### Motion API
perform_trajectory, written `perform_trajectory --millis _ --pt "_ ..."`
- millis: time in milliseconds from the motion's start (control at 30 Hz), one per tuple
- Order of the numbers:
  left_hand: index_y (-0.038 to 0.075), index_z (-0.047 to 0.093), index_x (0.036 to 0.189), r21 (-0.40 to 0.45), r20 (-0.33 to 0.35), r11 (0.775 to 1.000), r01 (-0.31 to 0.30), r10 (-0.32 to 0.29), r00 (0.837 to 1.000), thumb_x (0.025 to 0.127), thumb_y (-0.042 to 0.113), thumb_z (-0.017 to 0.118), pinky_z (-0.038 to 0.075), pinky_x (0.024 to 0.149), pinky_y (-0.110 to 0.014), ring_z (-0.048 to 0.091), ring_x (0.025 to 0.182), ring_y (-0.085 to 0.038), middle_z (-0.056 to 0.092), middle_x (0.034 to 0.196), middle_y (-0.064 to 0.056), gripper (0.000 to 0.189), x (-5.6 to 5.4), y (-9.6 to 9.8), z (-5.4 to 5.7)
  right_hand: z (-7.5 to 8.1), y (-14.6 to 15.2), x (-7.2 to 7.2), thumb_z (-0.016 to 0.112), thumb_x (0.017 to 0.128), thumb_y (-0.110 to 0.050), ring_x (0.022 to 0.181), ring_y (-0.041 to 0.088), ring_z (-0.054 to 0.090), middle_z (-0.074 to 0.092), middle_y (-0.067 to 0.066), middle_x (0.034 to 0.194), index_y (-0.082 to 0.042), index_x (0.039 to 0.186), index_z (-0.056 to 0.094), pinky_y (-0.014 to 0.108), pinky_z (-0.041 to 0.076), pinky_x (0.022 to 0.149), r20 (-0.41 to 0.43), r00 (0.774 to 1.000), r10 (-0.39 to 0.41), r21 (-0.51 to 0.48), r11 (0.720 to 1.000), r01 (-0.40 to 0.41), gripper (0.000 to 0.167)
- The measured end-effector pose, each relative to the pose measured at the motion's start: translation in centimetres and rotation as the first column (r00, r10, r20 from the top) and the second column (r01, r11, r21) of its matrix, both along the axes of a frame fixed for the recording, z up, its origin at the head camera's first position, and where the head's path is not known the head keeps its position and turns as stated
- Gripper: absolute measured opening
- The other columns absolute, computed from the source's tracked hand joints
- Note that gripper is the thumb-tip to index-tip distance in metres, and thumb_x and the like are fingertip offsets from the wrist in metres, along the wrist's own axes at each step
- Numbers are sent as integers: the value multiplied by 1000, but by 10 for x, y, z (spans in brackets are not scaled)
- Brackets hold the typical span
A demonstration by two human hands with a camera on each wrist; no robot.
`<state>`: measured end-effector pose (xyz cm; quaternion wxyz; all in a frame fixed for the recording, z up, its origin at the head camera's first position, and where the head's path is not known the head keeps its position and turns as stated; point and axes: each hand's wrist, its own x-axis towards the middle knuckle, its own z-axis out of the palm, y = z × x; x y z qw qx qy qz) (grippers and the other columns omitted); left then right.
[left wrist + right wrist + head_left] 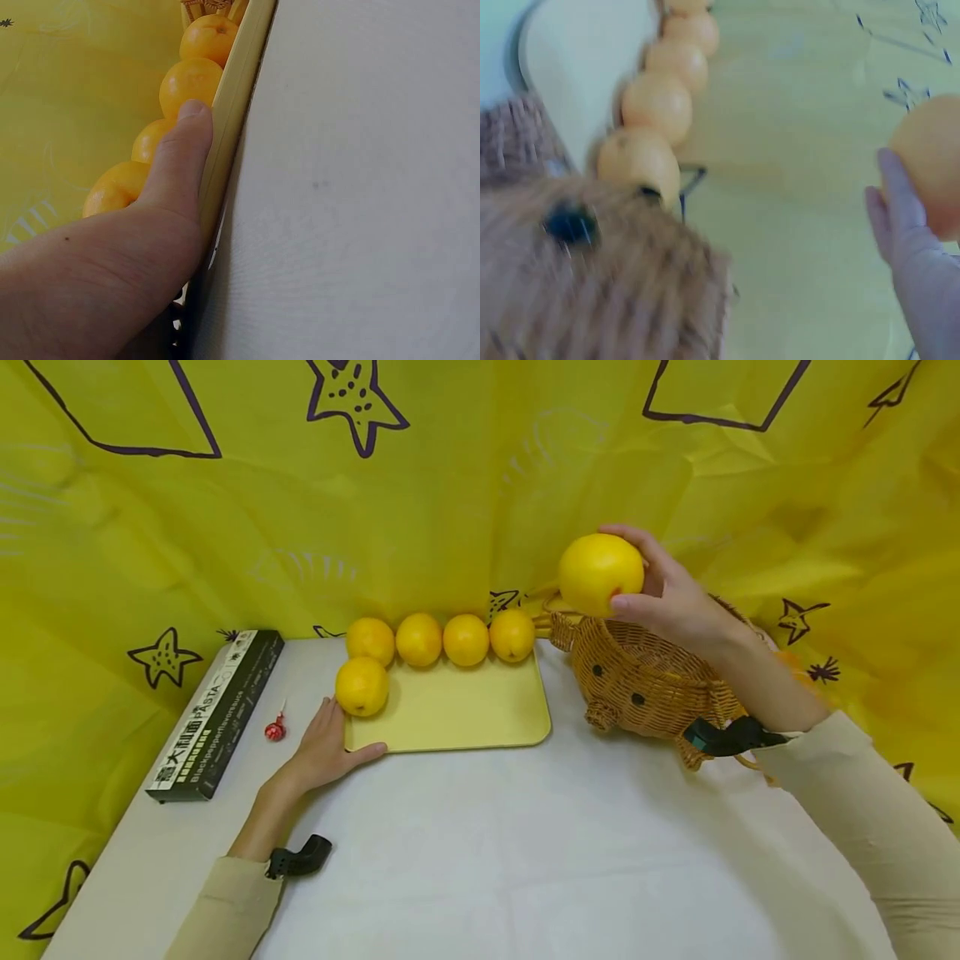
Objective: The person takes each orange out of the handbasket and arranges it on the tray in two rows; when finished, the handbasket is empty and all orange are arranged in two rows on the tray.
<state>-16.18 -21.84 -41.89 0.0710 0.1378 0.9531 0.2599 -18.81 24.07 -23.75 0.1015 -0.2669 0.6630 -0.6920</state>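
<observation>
In the head view my right hand (678,610) holds an orange (600,573) up in the air, fingers and thumb around its right side. Below it stands a wicker basket (652,693) shaped like a pig. My left hand (327,750) rests at the near left corner of a pale yellow tray (472,714), fingers along its left side and thumb spread along the front edge. Several oranges (466,640) sit along the tray's back, and one more orange (362,687) lies at the left. The right wrist view shows the held orange (934,165) partly cut off.
A black and white pasta box (215,718) lies on the left of the white table (480,852). Between box and tray is a red-wrapped lollipop (276,727). A yellow patterned cloth (450,510) hangs behind the table.
</observation>
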Motion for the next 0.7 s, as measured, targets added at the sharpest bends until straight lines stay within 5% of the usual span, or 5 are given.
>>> perform_trajectory --millis 233,700 --pt "-9 1 151 -6 2 1000 -3 3 1000 84 54 67 6 120 -61 3 147 -51 5 157 -35 113 0 -1 0 -5 -27 10 54 90 -3 107 21 57 38 8 140 -24 143 40 27 58 78 101 995 -21 -162 986 37 58" --pt "-9 4 151 -2 -6 1000 5 -5 1000 84 52 68 6 121 -60 4 147 -49 6 158 -34 112 3 -1 0 -25 -66 9 58 84 8 116 16 54 35 7 147 -14 148 27 19 54 90 -31 995 -90 91 992 92 74"
